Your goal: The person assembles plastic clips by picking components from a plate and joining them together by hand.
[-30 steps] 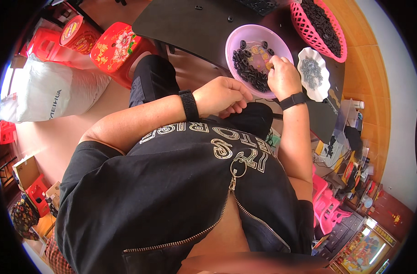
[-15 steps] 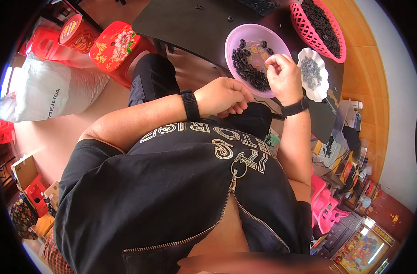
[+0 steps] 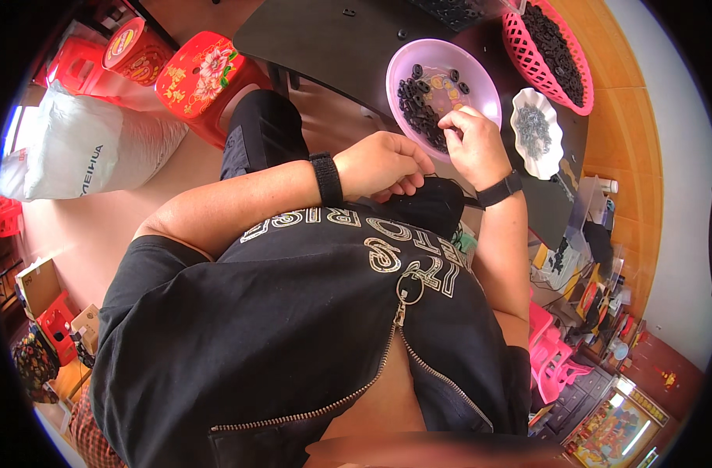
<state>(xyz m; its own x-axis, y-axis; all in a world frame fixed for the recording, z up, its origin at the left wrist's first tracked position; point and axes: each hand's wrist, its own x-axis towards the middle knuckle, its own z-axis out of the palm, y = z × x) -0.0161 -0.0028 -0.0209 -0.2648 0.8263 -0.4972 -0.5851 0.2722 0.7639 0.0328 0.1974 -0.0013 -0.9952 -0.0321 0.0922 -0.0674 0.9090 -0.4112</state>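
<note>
My left hand (image 3: pixel 381 165) is closed in front of my lap, fingertips pinched together; anything between them is too small to make out. At the near right edge of the pink bowl (image 3: pixel 481 74), my right hand (image 3: pixel 477 148) has its thumb and forefinger brought together, and I cannot make out what is in them. Small black oval parts (image 3: pixel 420 109) are heaped along the bowl's left side, with a few others apart near its far rim. Just right of my right hand stands a white scalloped dish (image 3: pixel 549 165) of small clear or silvery pieces (image 3: pixel 532 131).
A pink lattice basket (image 3: pixel 520 51) full of black parts sits at the far right of the dark table (image 3: pixel 317 39). Left of my leg are a red flowered stool (image 3: pixel 186 92), a red tub (image 3: pixel 137 58) and a big white sack (image 3: pixel 83 152).
My right hand has drawn back from over the bowl toward me and down to its near edge. My left hand has hardly moved. The view has shifted slightly.
</note>
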